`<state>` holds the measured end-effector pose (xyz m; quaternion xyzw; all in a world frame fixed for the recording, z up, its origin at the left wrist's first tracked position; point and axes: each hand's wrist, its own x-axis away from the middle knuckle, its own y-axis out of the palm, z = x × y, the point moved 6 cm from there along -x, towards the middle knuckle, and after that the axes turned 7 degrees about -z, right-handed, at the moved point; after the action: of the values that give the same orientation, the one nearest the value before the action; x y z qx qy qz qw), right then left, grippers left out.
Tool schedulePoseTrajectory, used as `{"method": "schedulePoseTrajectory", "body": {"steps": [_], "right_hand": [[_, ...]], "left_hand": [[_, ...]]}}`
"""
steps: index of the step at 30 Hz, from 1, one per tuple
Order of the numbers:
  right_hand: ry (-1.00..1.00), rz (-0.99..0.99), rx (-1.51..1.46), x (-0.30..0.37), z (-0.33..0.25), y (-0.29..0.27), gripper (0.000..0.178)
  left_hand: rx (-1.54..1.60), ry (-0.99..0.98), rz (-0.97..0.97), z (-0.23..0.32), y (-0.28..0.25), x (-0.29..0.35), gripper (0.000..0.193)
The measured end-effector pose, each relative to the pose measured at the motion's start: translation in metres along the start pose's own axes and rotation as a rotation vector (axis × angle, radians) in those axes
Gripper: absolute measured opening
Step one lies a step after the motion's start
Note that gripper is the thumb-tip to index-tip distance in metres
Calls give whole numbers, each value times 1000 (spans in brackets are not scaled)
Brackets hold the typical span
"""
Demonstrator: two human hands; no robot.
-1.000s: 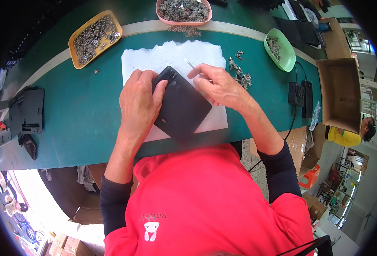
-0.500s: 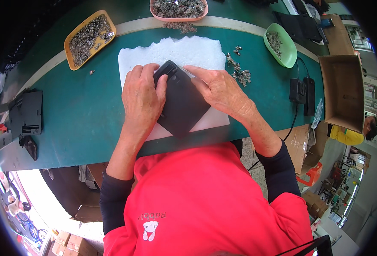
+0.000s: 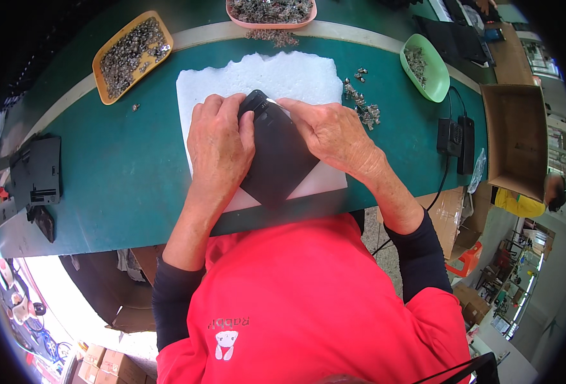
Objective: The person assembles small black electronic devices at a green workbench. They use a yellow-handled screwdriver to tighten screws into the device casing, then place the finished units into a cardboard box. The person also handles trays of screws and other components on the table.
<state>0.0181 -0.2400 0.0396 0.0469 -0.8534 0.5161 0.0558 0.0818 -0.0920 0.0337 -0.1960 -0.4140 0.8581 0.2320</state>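
A flat black panel (image 3: pixel 276 160) lies turned cornerwise on a white foam sheet (image 3: pixel 231 83), one corner pointing away from me. My left hand (image 3: pixel 221 144) grips its left edge, thumb on top and fingers curled over the side near the far corner. That corner carries a small slotted area. On the right edge rests my right hand (image 3: pixel 335 136), thumb and forefinger pinched near the far corner. A small pale sliver shows at its fingertip; I cannot make out whether it is a held thing or the foam behind.
Small metal parts fill a yellow tray (image 3: pixel 105 89), a pink tray (image 3: pixel 276 24) and a green tray (image 3: pixel 434 83). Loose metal parts (image 3: pixel 367 114) lie right of the foam. Black adapters (image 3: pixel 450 136) with cables sit farther right, beside a cardboard box (image 3: pixel 516 141). Dark panels (image 3: pixel 43 169) stand at left.
Both hands and the black panel shift very slightly to the right in the picture. The left hand keeps its grip, and the right stays at the panel's edge.
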Motion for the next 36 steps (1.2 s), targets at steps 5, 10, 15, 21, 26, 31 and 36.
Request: {"method": "schedulePoseTrajectory", "body": {"steps": [5,10,15,21,26,31,36], "right_hand": [[-34,-26,84,1,-6,3,37],[-37,-86,158,2,-9,8,49],[-3,-171,233,1,-15,12,51],[4,-199,246,-3,-23,6,46],[9,-179,114,-5,-12,4,30],[27,-156,154,-10,-19,6,27],[22,-164,266,-8,-26,5,23]], "left_hand": [[10,-2,3,-1,0,0,22],[17,28,25,-1,0,1,22],[57,24,43,0,1,2,21],[40,-7,29,0,2,1,21],[34,2,6,-2,1,-1,22],[38,0,-43,-2,-1,-3,23],[41,12,-32,1,1,-1,22]]}}
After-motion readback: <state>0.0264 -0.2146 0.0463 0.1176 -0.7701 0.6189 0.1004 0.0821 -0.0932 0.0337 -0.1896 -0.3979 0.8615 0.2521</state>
